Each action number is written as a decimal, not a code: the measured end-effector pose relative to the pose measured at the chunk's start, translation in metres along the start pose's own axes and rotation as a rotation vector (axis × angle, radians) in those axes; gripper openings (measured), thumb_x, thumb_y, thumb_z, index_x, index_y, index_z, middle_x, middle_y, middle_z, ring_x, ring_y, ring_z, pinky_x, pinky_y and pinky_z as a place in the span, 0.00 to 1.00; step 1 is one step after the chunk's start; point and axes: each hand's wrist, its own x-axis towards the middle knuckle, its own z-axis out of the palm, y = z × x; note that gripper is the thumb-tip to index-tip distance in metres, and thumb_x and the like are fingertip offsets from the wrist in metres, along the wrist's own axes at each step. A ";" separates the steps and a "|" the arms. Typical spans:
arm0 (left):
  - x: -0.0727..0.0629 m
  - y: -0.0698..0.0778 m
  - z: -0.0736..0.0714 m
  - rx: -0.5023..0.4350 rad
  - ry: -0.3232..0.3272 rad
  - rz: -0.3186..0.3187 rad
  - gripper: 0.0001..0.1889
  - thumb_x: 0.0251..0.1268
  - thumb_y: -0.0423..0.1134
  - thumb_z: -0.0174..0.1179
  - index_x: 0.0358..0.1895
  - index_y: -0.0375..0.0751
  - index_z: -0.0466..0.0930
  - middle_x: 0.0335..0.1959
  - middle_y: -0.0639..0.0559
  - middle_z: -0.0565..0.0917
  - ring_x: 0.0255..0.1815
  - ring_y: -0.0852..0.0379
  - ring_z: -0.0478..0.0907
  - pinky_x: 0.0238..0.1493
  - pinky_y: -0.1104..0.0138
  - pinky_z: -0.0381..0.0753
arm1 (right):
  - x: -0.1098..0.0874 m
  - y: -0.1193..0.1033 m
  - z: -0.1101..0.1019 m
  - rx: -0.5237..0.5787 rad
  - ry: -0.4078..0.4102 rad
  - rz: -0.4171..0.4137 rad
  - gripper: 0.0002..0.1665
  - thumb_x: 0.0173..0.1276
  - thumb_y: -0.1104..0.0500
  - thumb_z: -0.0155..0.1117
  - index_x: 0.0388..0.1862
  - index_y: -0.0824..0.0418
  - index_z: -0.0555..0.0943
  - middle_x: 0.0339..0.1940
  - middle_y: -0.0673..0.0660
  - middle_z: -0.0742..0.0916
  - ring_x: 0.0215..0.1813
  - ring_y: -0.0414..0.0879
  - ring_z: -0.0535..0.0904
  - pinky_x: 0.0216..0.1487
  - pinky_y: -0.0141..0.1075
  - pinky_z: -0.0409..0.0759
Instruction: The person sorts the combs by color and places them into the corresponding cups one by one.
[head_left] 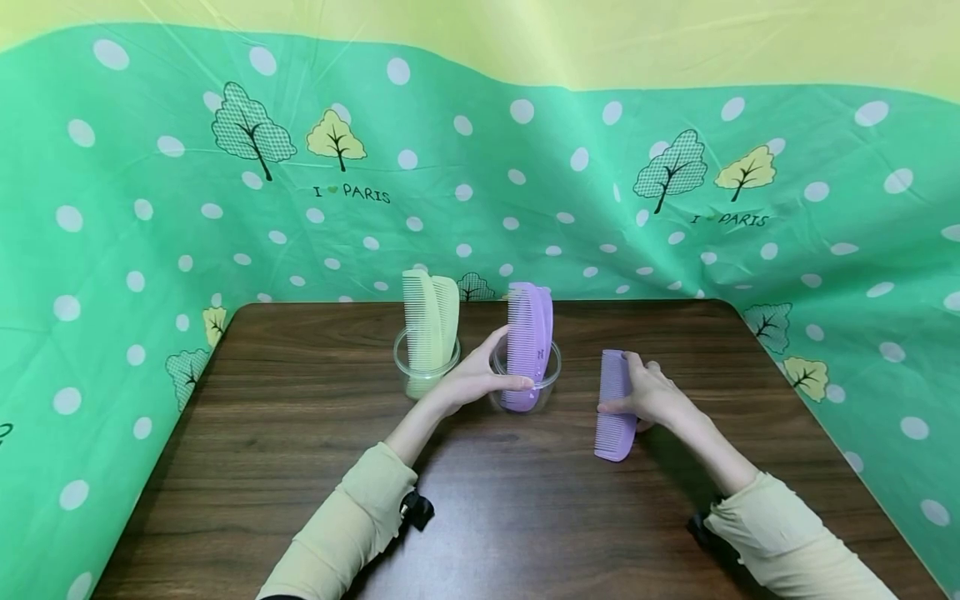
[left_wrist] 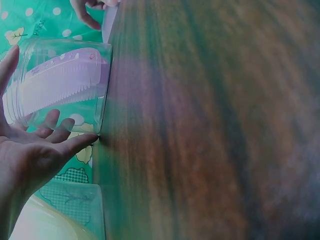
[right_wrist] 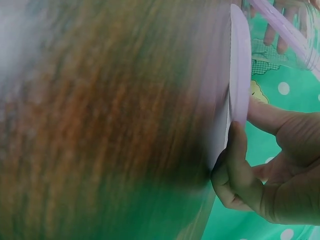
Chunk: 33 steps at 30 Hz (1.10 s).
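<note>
In the head view, my left hand [head_left: 474, 373] holds a clear jar [head_left: 553, 373] from its left side, thumb in front. Purple combs [head_left: 531, 337] stand upright inside it. The left wrist view shows that jar [left_wrist: 75, 45] with its base on the table and the fingers spread about its wall. To the right, my right hand [head_left: 651, 392] grips a separate purple comb [head_left: 613, 433] at its right edge. In the right wrist view, fingers pinch this comb [right_wrist: 241, 70], one edge slightly raised from the tabletop.
A second clear jar [head_left: 402, 367] with pale green combs [head_left: 431, 321] stands left of the held jar, close to my left hand. Both are toward the far edge of the brown wooden table [head_left: 300, 450]. A green patterned cloth [head_left: 555, 183] hangs behind.
</note>
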 end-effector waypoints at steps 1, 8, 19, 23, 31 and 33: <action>0.000 0.000 0.000 0.004 0.003 -0.003 0.52 0.59 0.44 0.75 0.82 0.65 0.50 0.78 0.55 0.67 0.78 0.55 0.65 0.80 0.53 0.63 | 0.000 0.000 0.000 0.001 -0.004 -0.004 0.68 0.56 0.53 0.83 0.81 0.71 0.46 0.59 0.82 0.66 0.45 0.67 0.80 0.25 0.41 0.87; -0.001 0.000 -0.001 0.022 0.015 -0.020 0.53 0.57 0.47 0.76 0.82 0.67 0.50 0.80 0.55 0.64 0.80 0.54 0.62 0.80 0.50 0.61 | 0.003 -0.001 -0.005 -0.013 0.000 -0.041 0.66 0.57 0.55 0.82 0.81 0.72 0.48 0.59 0.82 0.69 0.45 0.64 0.81 0.25 0.41 0.87; 0.000 0.000 0.000 0.010 0.008 -0.020 0.53 0.58 0.45 0.76 0.81 0.67 0.50 0.78 0.56 0.66 0.79 0.56 0.64 0.80 0.52 0.62 | 0.008 -0.004 -0.019 0.101 -0.102 -0.039 0.64 0.63 0.64 0.77 0.82 0.75 0.41 0.57 0.81 0.76 0.37 0.53 0.86 0.28 0.44 0.88; 0.001 0.001 0.001 0.013 0.008 -0.011 0.53 0.58 0.45 0.76 0.82 0.66 0.51 0.78 0.55 0.66 0.79 0.55 0.64 0.80 0.52 0.62 | 0.006 -0.005 -0.023 0.136 -0.107 -0.041 0.63 0.65 0.65 0.74 0.82 0.73 0.40 0.59 0.81 0.75 0.36 0.50 0.87 0.28 0.45 0.88; 0.001 0.001 0.001 0.004 0.005 -0.005 0.52 0.58 0.43 0.76 0.81 0.65 0.51 0.77 0.55 0.68 0.78 0.55 0.65 0.80 0.53 0.62 | 0.004 -0.010 -0.030 0.180 -0.083 -0.063 0.60 0.66 0.68 0.72 0.83 0.72 0.40 0.61 0.82 0.75 0.39 0.51 0.88 0.30 0.47 0.89; 0.001 0.002 0.001 0.002 0.002 -0.007 0.52 0.58 0.43 0.76 0.81 0.65 0.51 0.77 0.55 0.68 0.78 0.55 0.66 0.80 0.53 0.63 | 0.003 -0.011 -0.032 0.183 -0.073 -0.070 0.59 0.67 0.68 0.71 0.83 0.71 0.41 0.60 0.81 0.76 0.37 0.51 0.87 0.30 0.46 0.89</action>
